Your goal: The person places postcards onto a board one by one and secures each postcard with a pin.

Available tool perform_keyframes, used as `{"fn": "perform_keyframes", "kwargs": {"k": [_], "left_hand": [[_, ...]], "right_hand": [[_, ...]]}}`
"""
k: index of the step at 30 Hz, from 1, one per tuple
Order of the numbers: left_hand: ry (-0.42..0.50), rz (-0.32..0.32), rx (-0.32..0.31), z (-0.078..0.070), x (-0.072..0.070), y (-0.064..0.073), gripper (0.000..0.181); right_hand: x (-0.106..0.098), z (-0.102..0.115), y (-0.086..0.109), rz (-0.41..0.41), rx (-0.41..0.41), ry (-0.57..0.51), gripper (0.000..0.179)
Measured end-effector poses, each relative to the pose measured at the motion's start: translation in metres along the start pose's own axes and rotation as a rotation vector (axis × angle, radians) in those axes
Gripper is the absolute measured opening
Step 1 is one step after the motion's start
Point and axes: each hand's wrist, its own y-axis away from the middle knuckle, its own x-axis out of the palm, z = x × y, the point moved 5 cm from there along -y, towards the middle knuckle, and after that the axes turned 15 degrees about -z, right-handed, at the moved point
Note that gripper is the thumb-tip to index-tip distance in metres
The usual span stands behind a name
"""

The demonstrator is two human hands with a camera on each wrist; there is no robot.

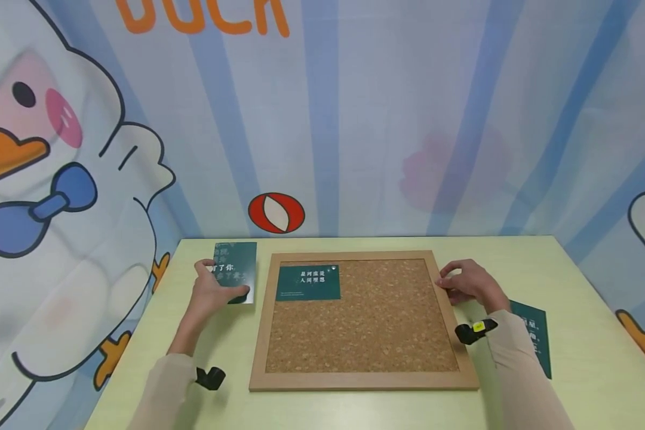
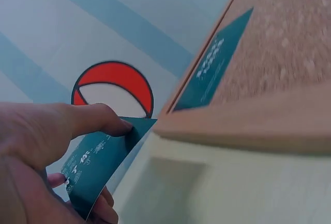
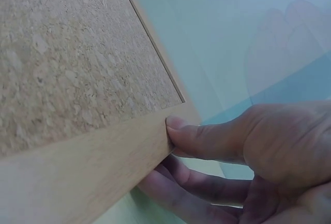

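Left grip [image 1: 211, 292]: bare and pinching a dark green card [image 1: 243, 260], thumb across the printed face, other fingers at the edge and behind.
Dark green card: to the left of the corkboard [image 1: 362, 334] and apart from it, seemingly raised over the desk [image 1: 376, 412], judging by the shadow below; white Chinese lettering, partly covered.
Card handling: judged light, thin and springy, liable to crease if squeezed; best taken by opposite edges or a corner, as its smooth face may slip.
Right grip [image 1: 474, 283]: bare and pinching the right side of the wooden frame [image 1: 362, 381], thumb at the rim, other fingers beneath.
Corkboard: at mid-desk, within its frame; whether its right side is lifted, I cannot tell from where I stand.
Board handling: judged stiff and heavier than the card, the cork soft enough to dent; the wooden sides offer the firmest hold.
Mounted card [image 1: 306, 291]: at the cork's upper left, a pale dot [image 1: 332, 268] near its upper right corner, perhaps a pin head.
Third card [image 1: 543, 343]: right of the board, partly hidden by the right sleeve [image 1: 521, 370].
Backdrop [image 1: 376, 107]: behind the desk, printed with a white duck [image 1: 102, 251] and blue stripes.
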Motion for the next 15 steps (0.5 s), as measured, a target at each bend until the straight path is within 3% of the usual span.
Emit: {"fn": "perform_keyframes", "kwargs": {"k": [8, 15], "left_hand": [[0.091, 0.014, 0.009, -0.034, 0.034, 0.005, 0.1], [0.118, 0.03, 0.05, -0.064, 0.069, 0.014, 0.099]], "right_hand": [[-0.001, -0.001, 0.002, -0.008, -0.005, -0.004, 0.037], [0.0, -0.001, 0.0, -0.015, 0.0, 0.009, 0.037]]}}
